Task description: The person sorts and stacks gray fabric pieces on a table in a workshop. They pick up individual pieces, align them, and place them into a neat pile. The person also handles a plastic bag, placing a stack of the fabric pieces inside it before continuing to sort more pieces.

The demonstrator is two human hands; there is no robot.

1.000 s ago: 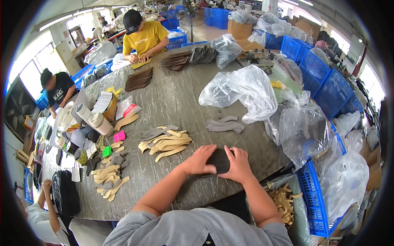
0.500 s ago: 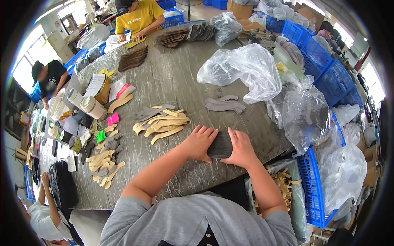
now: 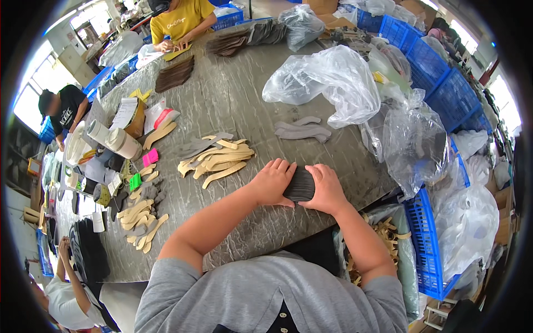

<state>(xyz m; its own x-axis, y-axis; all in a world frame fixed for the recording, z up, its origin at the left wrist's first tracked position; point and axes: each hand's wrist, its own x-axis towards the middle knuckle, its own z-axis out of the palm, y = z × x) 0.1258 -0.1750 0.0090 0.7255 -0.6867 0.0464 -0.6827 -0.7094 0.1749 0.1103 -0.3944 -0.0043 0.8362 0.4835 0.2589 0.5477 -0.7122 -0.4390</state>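
A compact stack of thin dark grey pieces (image 3: 300, 185) stands on the table's near side, its layered edges facing up. My left hand (image 3: 273, 184) presses against its left side, with the thumb at the near corner. Against the right side lies my right hand (image 3: 326, 190), its thumb also at the near edge. Between them the hands clasp the stack; parts of its sides are hidden by the fingers. Left of my left hand lies a loose pile of curved beige pieces (image 3: 225, 160) with some grey ones. Beyond the stack are a few curved grey pieces (image 3: 302, 130).
Clear plastic bags (image 3: 327, 83) cover the table's right side. A blue crate (image 3: 425, 244) and an open bag of beige scraps (image 3: 388, 238) stand by my right arm. More beige pieces (image 3: 136, 219) and white containers (image 3: 123, 144) sit left. Co-workers (image 3: 180, 25) work around the table.
My hands and the stack between them have shifted slightly away from me. The view has moved a little. Across the table, the person in yellow has moved their hands.
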